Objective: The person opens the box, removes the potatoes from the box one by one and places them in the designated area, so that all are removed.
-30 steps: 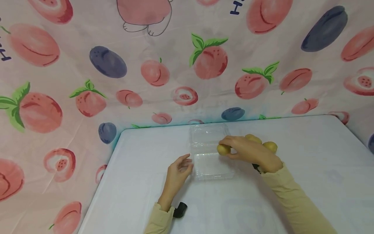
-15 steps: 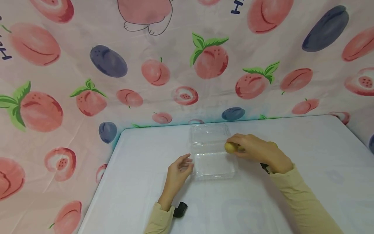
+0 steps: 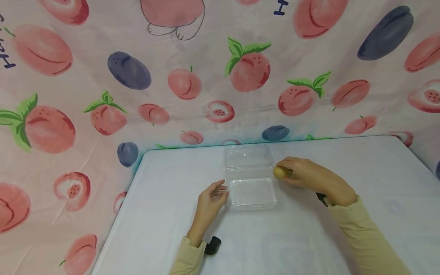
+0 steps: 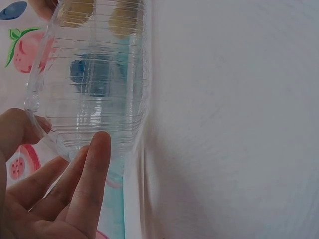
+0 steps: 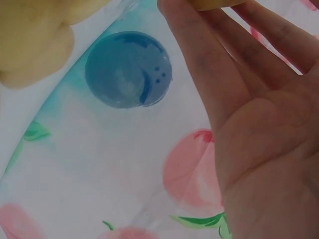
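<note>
In the head view my right hand [image 3: 306, 173] pinches a small round yellow fruit [image 3: 282, 172] just beyond the right edge of a clear plastic clamshell container [image 3: 252, 194]. Part of that fruit shows at the top of the right wrist view, between the fingers. The container lies unfolded, lid half toward the wall. At its left side, my left hand [image 3: 211, 198] holds the rim, thumb over the edge and fingers [image 4: 97, 164] along the outer wall. More yellow fruit [image 5: 35, 45] shows near the right hand in its wrist view; in the head view that hand covers it.
A white-covered table [image 3: 172, 172] fills the lower half. Behind it hangs a pink fruit-print cloth [image 3: 192, 46], meeting the table's back edge. A black wrist device [image 3: 213, 245] sits on the left wrist.
My right hand has moved to the right with the yellow fruit, from over the container to beside it. It now covers the other yellow fruits. The left hand stays at the rim.
</note>
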`<state>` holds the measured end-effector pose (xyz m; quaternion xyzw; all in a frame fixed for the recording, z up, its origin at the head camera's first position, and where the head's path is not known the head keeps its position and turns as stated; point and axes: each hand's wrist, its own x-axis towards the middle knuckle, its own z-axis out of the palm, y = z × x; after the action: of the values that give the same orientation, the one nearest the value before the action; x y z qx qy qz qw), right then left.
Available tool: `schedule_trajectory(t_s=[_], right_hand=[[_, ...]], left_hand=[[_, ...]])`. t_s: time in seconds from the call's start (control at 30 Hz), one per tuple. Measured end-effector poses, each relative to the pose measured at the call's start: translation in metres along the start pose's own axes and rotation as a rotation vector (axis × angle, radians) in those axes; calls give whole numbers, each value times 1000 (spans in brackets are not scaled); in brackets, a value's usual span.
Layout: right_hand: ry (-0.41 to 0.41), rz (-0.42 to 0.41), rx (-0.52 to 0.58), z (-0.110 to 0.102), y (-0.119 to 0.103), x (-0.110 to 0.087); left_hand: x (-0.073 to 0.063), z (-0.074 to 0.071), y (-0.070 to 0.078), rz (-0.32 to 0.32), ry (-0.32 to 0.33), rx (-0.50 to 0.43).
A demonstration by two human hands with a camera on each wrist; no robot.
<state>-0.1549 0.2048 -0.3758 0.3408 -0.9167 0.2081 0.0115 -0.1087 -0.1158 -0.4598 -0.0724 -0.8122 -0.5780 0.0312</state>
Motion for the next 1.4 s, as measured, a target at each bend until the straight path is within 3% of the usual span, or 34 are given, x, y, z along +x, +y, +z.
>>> schedule_trajectory(t_s=[0.47,0.8,1.4], right_hand=[[-4,48,-36,-4,12,-15],[25,37,-58,-8,19,-27],[44,99,-41,-9,31,-45]], left_hand=[[-1,0,-1,-11,7,7],[0,0,-3,-9,2,-5],[0,0,2,-16,7,8]])
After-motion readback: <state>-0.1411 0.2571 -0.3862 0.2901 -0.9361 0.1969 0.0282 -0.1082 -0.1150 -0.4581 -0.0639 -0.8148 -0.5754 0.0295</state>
